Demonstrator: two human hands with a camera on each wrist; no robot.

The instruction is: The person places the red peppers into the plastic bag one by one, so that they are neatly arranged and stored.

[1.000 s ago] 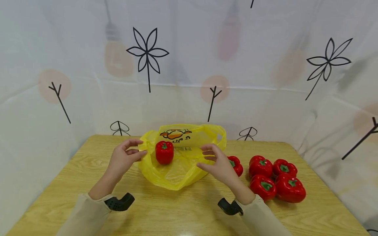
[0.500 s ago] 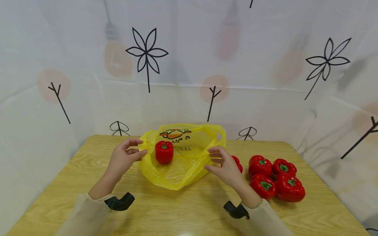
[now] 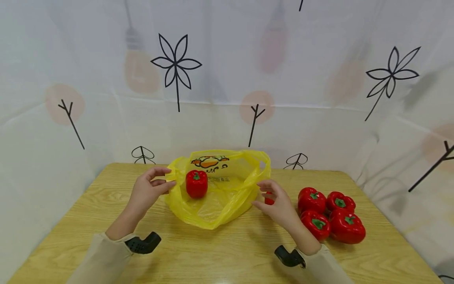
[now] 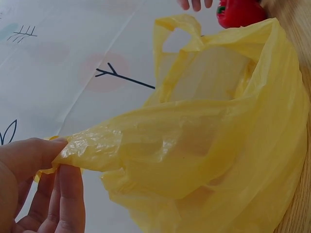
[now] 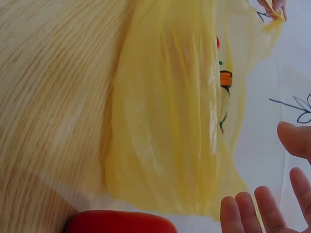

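My left hand (image 3: 147, 188) pinches the left edge of a yellow plastic bag (image 3: 223, 213) between thumb and fingers, as the left wrist view also shows. The bag's mouth gapes toward me, with printing on its far wall. Inside, toward the left, stands one red bell pepper (image 3: 196, 184) with a green stem. To the bag's right, my right hand (image 3: 279, 203) hovers with nothing in its grasp, its fingers spread in the right wrist view. Behind that hand another red bell pepper (image 3: 269, 198) is mostly hidden; in the right wrist view this pepper (image 5: 121, 223) lies beside the bag.
Several more red bell peppers (image 3: 347, 226) sit grouped on the right of the wooden table (image 3: 213, 256). A white patterned cloth (image 3: 220, 71) hangs behind the table's far edge. Each wrist carries a black bracket (image 3: 143, 243).
My right hand has moved rightward and slightly down, away from the bag's right side, now covering most of the nearby pepper. My left hand has stayed at the bag's edge.
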